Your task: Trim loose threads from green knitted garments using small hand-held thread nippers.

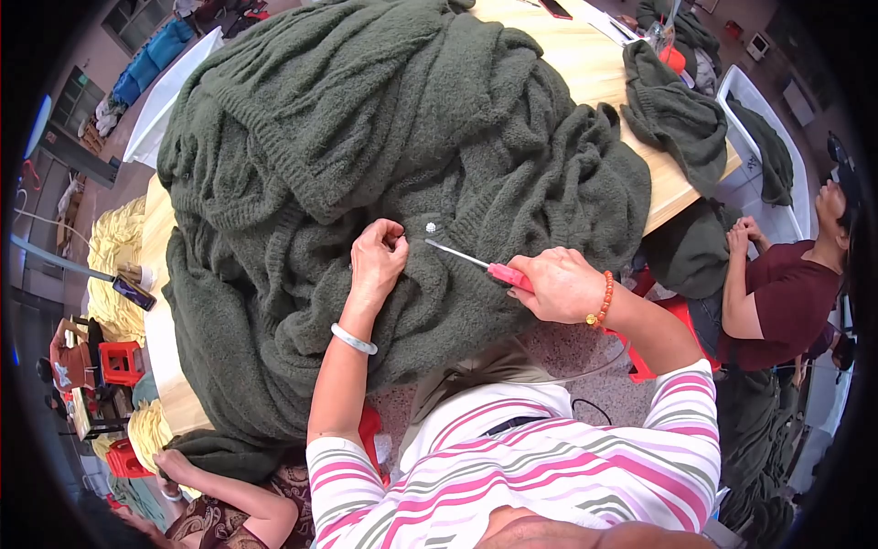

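A large heap of dark green knitted fabric (347, 128) with ribbed bands covers most of the table in front of me. My right hand (560, 285) grips a thin pointed metal tool with a pinkish-red handle (506, 274); its exact kind is unclear. The tool's tip points left, just below a small white knobbly piece (431, 227) lying on the knit. Left of that piece, my left hand (379, 261) rests at the fabric with its fingertips pinched together. What those fingers hold, if anything, is hidden.
Wooden table edges (672, 188) show around the heap. At the right, a person in a maroon top (777, 297) sits near a white bin (800, 174) with green fabric. Another person's arm (233, 494) reaches in at lower left. Yellow bundles (117, 265) and a red stool (122, 363) stand at the left.
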A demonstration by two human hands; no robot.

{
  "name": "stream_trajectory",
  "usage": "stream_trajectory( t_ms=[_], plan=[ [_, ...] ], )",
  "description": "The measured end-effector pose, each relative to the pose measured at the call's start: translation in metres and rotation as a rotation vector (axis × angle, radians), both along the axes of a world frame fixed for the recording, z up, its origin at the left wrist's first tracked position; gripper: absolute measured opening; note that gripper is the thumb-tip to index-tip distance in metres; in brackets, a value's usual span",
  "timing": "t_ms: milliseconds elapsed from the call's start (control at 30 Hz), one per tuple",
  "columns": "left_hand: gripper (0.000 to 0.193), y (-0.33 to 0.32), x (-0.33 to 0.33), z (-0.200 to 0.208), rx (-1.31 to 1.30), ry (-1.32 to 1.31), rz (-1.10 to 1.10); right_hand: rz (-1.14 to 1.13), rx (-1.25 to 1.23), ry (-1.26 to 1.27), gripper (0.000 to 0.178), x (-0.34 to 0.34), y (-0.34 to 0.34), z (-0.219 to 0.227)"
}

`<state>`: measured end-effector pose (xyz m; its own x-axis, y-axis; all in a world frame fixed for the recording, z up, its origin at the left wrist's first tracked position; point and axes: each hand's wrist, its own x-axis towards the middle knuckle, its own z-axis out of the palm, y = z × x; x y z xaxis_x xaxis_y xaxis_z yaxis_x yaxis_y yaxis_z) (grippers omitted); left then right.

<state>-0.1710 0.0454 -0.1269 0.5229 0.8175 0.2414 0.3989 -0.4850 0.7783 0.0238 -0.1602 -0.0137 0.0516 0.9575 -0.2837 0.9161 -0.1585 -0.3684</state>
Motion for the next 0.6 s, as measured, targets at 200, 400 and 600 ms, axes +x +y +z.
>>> stream_trajectory(
  t_ms=[200, 400, 600],
  plan=[
    [0.011, 0.001, 0.001, -0.001, 0.214, 0.015, -0.055, -0.008, -0.058, 0.021, 0.028, -0.008, 0.001, 0.011],
    [0.009, 0.003, 0.003, 0.011, 0.23, 0.14, -0.085, -0.049, 0.052, 0.024, 0.027, -0.009, -0.006, -0.001],
    [0.011, -0.02, -0.005, 0.01, -0.154, -0.234, -0.065, -0.01, 0.063, -0.013, 0.026, -0.012, -0.018, 0.008]
  ],
)
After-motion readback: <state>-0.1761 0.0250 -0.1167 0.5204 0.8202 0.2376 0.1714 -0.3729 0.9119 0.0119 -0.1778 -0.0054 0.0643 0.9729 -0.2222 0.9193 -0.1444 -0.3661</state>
